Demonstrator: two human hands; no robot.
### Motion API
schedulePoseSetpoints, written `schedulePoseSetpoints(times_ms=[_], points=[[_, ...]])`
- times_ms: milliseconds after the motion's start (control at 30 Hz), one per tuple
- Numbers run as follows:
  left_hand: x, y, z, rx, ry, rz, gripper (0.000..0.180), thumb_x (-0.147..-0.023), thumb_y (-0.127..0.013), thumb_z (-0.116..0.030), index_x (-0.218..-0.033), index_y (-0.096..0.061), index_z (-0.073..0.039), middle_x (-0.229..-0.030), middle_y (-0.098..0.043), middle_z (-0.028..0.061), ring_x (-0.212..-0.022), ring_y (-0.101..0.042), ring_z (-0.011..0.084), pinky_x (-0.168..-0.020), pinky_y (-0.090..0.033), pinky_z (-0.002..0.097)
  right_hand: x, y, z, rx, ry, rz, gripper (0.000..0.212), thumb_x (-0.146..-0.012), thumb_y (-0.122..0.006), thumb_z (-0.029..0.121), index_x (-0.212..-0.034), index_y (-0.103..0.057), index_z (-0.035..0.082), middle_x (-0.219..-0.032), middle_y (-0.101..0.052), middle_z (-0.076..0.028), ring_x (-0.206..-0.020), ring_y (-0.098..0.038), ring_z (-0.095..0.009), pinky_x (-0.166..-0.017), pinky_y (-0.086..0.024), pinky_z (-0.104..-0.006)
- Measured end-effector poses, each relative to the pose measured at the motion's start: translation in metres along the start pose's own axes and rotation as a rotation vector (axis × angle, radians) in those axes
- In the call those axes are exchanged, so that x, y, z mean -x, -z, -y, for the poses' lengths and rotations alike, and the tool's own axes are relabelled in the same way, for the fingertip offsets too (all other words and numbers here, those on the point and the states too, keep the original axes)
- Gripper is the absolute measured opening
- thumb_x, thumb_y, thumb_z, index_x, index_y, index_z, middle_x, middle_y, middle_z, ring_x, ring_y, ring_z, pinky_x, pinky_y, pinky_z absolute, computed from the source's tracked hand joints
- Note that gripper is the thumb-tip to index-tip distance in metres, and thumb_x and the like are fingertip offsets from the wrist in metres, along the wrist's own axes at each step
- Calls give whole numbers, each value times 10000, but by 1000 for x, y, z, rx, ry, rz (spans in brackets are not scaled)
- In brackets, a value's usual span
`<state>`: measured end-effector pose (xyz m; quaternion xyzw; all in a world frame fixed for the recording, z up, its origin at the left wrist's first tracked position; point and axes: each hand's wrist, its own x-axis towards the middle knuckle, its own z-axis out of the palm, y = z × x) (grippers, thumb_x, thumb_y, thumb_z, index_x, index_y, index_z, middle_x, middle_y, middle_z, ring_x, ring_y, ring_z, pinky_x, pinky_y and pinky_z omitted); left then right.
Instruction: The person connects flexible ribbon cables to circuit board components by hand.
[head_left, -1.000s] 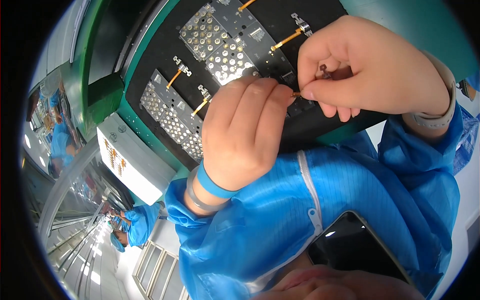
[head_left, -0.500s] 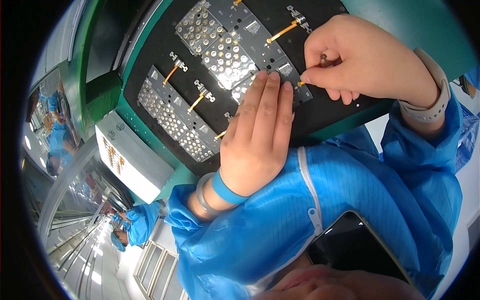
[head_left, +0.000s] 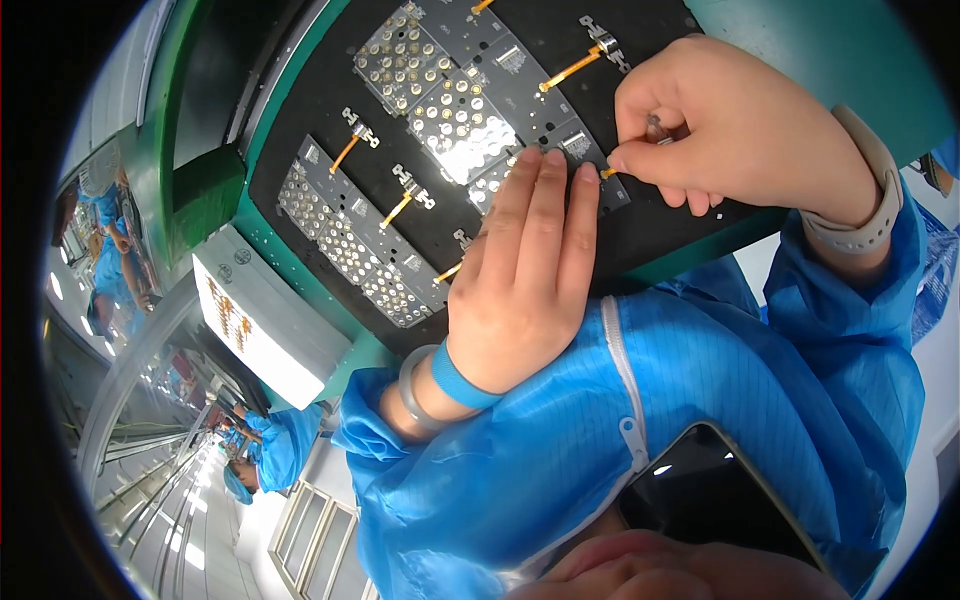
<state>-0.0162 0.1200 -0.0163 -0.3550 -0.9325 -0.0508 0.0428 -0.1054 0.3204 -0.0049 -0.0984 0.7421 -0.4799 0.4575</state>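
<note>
My left hand lies flat with its fingers stretched out, the fingertips on the lower end of the larger dark circuit board. At the board's right edge, my right hand is closed in a pinch on a small flex cable. The orange end of that flex cable shows below the thumb and meets the board's edge; a bit of its metal part shows between the curled fingers. Above, a like orange flex cable with a metal bracket joins the same edge.
To the left lies a smaller circuit board with several flex cables along its right side. Both boards rest on a black mat over a green surface. A white box stands at the left edge. A phone hangs against my blue smock.
The view has shifted slightly. My left fingertips have slid a little to the right on the board. The right hand keeps its pinch at the board's edge.
</note>
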Motion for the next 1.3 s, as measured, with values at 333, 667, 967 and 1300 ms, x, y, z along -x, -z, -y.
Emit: schedulePoseSetpoints(times_ms=[333, 667, 967, 1300], points=[[-1, 0, 1, 10, -7, 4, 435, -769, -550, -87, -1190, -597, 15, -1166, -592, 195, -1110, -599, 336, -802, -558, 320, -2, 0, -1, -16, 6, -5, 156, -845, -631, 68, -728, -600, -30, -558, -603, -80, -448, -587, -106, -419, -443, -218], [-9, 13, -2, 13, 21, 73, 414, -775, -546, -68, -1178, -598, 12, -1125, -599, 181, -1048, -614, 334, -810, -550, 372, 24, 9, 0, 39, -39, -194, 242, -878, -664, 189, -1021, -571, 17, -630, -630, -46, -527, -601, -88, -460, -436, -201], [-14, 45, -20, 1733, -288, 559, 395, -954, -486, -226, -1220, -558, 57, -1135, -563, 208, -958, -535, 349, -869, -409, 419, 26, 14, -47, 260, 162, -775, 182, -931, -608, 221, -998, -589, 53, -595, -474, 40, -536, -450, -58, -512, -376, -215], [-1, 46, -43, 2091, -600, 583, 359, -960, -511, -290, -1185, -589, -21, -1125, -579, 157, -943, -536, 314, -864, -376, 400, 2, -12, -52, 46, 311, -889, 385, -887, -660, 411, -773, -609, 47, -612, -585, -20, -552, -525, -153, -560, -426, -274]])
